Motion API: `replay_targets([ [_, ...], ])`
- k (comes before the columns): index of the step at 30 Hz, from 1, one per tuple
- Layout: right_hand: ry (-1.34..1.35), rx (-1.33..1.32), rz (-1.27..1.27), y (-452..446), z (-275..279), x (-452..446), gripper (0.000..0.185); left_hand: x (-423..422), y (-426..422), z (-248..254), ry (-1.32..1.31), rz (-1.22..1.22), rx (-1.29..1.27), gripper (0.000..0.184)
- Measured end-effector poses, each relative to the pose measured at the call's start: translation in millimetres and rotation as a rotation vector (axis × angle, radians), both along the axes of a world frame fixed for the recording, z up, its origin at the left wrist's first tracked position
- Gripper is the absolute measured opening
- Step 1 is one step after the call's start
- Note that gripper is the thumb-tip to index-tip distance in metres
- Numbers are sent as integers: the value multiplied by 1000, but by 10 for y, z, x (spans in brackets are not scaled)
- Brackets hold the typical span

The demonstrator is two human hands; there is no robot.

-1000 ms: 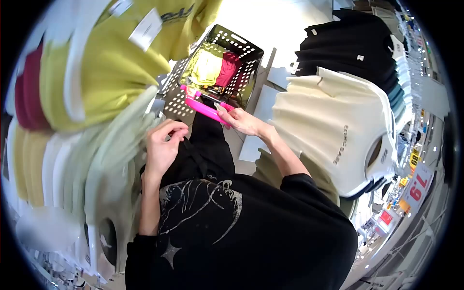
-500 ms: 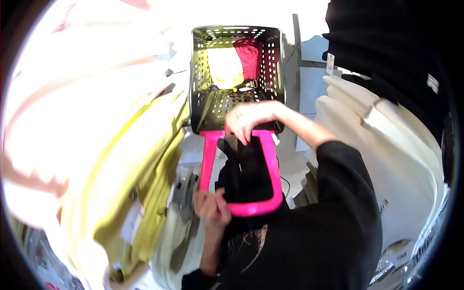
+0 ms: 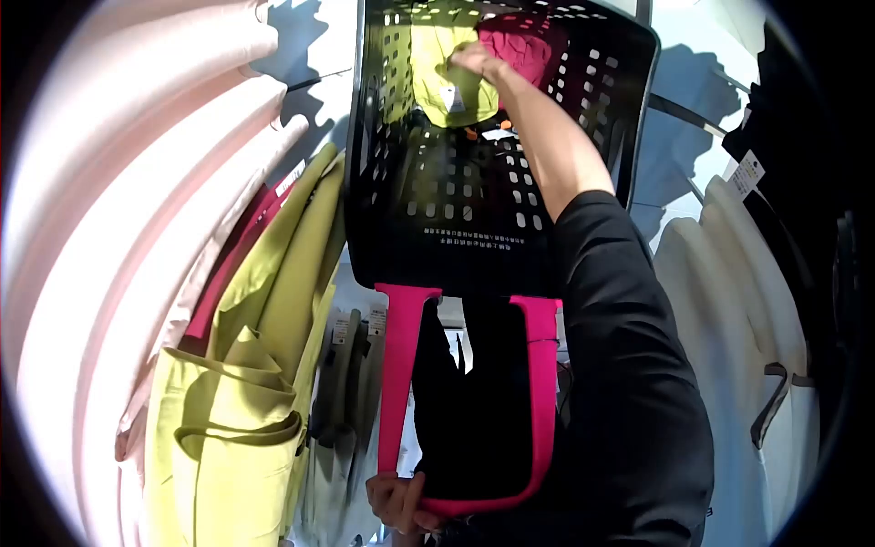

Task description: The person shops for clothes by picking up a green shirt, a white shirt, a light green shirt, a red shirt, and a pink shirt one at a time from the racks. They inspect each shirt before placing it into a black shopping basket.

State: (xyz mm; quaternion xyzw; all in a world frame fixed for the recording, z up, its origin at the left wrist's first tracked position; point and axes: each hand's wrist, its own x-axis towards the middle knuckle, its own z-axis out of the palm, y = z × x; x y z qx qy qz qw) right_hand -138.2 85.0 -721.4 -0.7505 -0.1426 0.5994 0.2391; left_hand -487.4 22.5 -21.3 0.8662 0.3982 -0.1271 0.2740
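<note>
The black shopping basket [image 3: 351, 182], perforated with small slots, has a long pink handle [image 3: 542, 392]. Around the lower left corner of that handle, my left hand [image 3: 397, 501] is closed. Deep in the basket my right hand [image 3: 478, 62] reaches down with bent fingers pressed together on a folded yellow-green garment [image 3: 433, 87]. Its fingertips are partly hidden, but they appear to pinch the cloth. A white tag lies on this garment. Beside it, to the right, is a crumpled dark-pink garment [image 3: 519, 50]. Small orange and white pieces show under the garments' near edge.
Pale pink clothes [image 3: 173, 173] hang close on the left, with yellow-green clothes [image 3: 237, 438] and a dark red one [image 3: 232, 264] nearer the basket. White clothes [image 3: 720, 310] and black ones hang on the right. Light floor tiles [image 3: 693, 73] show beyond the basket.
My right hand has moved from the basket's near rim forward onto the yellow-green garment inside. My left hand stays on the handle. The basket now appears larger and closer.
</note>
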Motion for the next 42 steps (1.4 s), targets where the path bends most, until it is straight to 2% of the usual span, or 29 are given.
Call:
replay_targets([
  [3,50,121,-127,-109,-119,-394,43,39,5,22,-5,-4,23,62],
  [5,132,138,-330,-214,352,-528,37,97,38,12,-59,-32,26,63],
  [9,54,46,-469,-337,1158,-684,21,148,90,-30,-151,-65,50,61],
  [11,-88,134,-681,-434,1294,-945,12,234,112,20,-147,-67,14,59],
  [12,5,191,-631,-503,1639,-887,6,177,109,-15,-246,-51,26,50],
  [15,-14,328,-586,-642,2315,-987,16,-16,61,-92,-353,-51,44,41],
  [17,68,401,-529,-663,3258,-867,19,13,93,-144,-431,-63,55,34],
  [18,109,488,-549,-681,3509,-895,20,82,113,-142,-474,-68,60,31],
  [19,61,573,-564,-693,3910,-902,19,153,115,-55,-416,-56,36,26],
  [22,264,616,-579,-793,5025,-896,22,152,157,13,-291,-97,21,16],
  [24,229,741,-567,-919,5795,-885,22,261,173,175,-261,0,-122,17],
  [25,228,780,-564,-983,6170,-918,23,149,185,45,-399,10,-137,17],
  [27,238,890,-558,-1134,6904,-942,23,145,251,110,-478,224,-402,19],
  [28,230,956,-557,-1229,7260,-939,24,97,283,91,-641,248,-472,22],
  [29,230,1015,-552,-1342,7599,-961,24,-27,340,-67,-737,317,-581,27],
  [31,348,1223,-552,-1674,8309,-1012,26,-77,397,-114,-878,435,-640,46],
  [33,387,1505,-467,-1921,8788,-1049,36,-59,452,-116,-918,461,-647,68],
  [34,427,1646,-424,-1982,9034,-1110,44,-29,476,15,-947,373,-656,81],
  [35,463,1727,-432,-1978,9275,-1211,51,5,444,27,-1123,315,-757,80],
  [37,521,1828,-471,-1962,9675,-1359,63,168,509,245,-836,93,-672,75],
  [39,553,1868,-433,-1882,9823,-1351,84,281,466,476,-800,11,-677,69],
  [40,537,1901,-349,-1796,9859,-1311,86,324,440,593,-844,48,-727,67],
  [41,323,1878,-596,-1580,10118,-1596,61,350,424,734,-895,102,-779,65],
  [42,278,1923,-409,-1606,10008,-1354,72,350,404,881,-946,170,-840,63],
])
